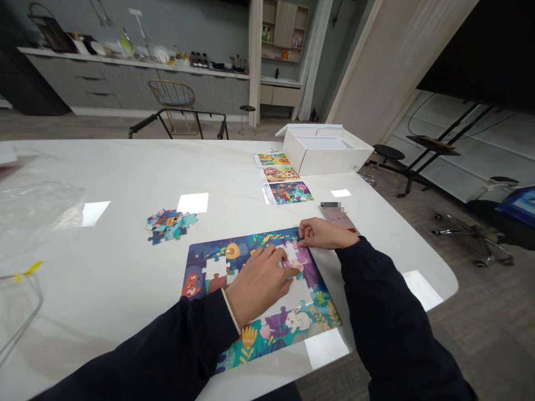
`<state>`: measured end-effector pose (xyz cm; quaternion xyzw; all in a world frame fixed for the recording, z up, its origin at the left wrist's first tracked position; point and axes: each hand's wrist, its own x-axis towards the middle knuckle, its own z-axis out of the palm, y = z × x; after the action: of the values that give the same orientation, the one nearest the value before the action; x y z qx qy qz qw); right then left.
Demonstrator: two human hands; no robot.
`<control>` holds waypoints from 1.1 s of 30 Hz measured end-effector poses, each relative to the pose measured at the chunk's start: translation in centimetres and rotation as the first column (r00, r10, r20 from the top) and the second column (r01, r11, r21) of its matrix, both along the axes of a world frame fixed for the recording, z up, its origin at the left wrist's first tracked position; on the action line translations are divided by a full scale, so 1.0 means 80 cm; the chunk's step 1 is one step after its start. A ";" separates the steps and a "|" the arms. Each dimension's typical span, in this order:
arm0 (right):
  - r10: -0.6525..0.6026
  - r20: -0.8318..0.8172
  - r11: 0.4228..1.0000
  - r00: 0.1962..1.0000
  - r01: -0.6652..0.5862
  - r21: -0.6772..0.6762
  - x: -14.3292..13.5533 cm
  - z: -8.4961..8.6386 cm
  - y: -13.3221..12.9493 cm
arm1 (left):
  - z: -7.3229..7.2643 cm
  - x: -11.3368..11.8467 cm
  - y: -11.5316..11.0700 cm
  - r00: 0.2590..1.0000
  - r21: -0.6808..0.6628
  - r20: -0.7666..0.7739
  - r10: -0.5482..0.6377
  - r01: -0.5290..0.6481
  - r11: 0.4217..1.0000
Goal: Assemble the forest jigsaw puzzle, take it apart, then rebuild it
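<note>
A partly assembled jigsaw puzzle (pixel 251 340) lies on the table before me, its dark blue and teal border framing gaps in the middle. Over its centre is my left hand (pixel 261 281), fingers curled and the index finger reaching right onto a pink-purple puzzle piece (pixel 296 268) near the right side. My right hand (pixel 320 233) is at the top right corner, thumb and fingertips pinched together on the puzzle's edge. Part of the puzzle is hidden under my left hand and sleeve. A pile of loose puzzle pieces (pixel 170 225) sits at the back left.
A printed picture sheet (pixel 288 178) lies beyond the puzzle, beside an opened white box (pixel 330 153). A phone (pixel 337 216) rests behind my right hand. Clear plastic wrap (pixel 39 214) and a cable with a yellow tie (pixel 31 270) are on the left of the white table (pixel 125 317).
</note>
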<state>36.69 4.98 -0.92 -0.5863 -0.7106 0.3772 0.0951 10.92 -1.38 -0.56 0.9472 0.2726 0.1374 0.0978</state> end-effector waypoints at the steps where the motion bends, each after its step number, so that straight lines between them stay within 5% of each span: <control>1: 0.001 0.001 1.000 1.000 -0.001 0.000 0.000 -0.001 0.000 | 0.000 0.001 -0.001 1.000 0.004 -0.014 0.006 -0.006 1.000; 14: 0.002 0.026 1.000 1.000 -0.002 -0.009 -0.001 0.001 0.002 | 0.004 0.005 -0.014 0.988 0.062 -0.148 0.041 -0.032 0.998; 33: -0.014 0.041 1.000 0.999 0.015 -0.015 -0.003 0.001 0.002 | -0.003 0.016 -0.022 0.992 0.064 -0.122 0.005 0.003 0.998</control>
<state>36.46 5.15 -0.81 -0.5997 -0.7053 0.3698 0.0787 12.21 -3.13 -0.79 0.9564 0.2741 0.0878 0.0504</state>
